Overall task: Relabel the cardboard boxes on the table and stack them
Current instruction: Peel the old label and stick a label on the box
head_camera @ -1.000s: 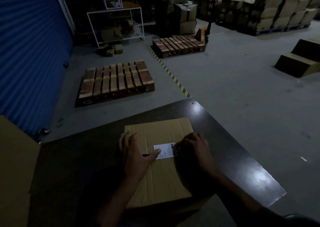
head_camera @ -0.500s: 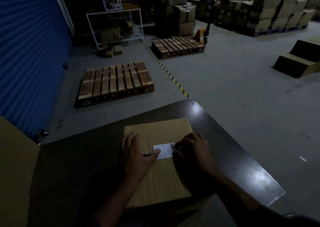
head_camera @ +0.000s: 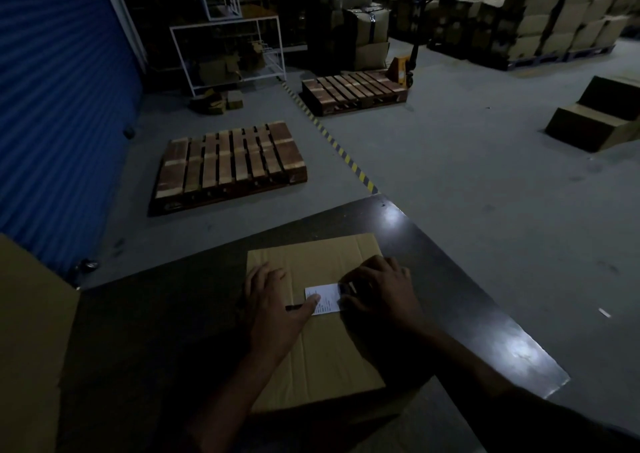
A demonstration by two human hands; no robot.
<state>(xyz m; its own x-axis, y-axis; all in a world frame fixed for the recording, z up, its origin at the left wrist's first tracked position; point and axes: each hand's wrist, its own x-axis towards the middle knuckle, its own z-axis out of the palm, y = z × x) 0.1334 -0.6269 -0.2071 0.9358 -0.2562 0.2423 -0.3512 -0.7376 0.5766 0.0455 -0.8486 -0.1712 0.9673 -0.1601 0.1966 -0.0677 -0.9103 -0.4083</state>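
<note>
A flat brown cardboard box (head_camera: 322, 359) lies on the dark table (head_camera: 460, 300) in front of me. A small white printed label (head_camera: 325, 296) sits on its top, right of centre. My left hand (head_camera: 273, 307) lies flat on the box, fingers spread, with the thumb tip pressing the label's left edge. My right hand (head_camera: 381, 290) rests on the label's right side, fingertips bent down onto its right edge and hiding that end. Whether the fingers pinch the label or only press it is unclear.
A large cardboard sheet or box (head_camera: 31, 341) stands at the table's left end. On the floor beyond lie two wooden pallets (head_camera: 228, 165) (head_camera: 353, 90), a yellow-black floor stripe (head_camera: 346, 158), a pallet jack (head_camera: 401, 64), stacked cartons (head_camera: 540, 19) and a blue shutter (head_camera: 59, 106).
Both hands stay on the label and box almost unmoved. My left hand's fingers have shifted slightly on the cardboard. The view has tilted a little.
</note>
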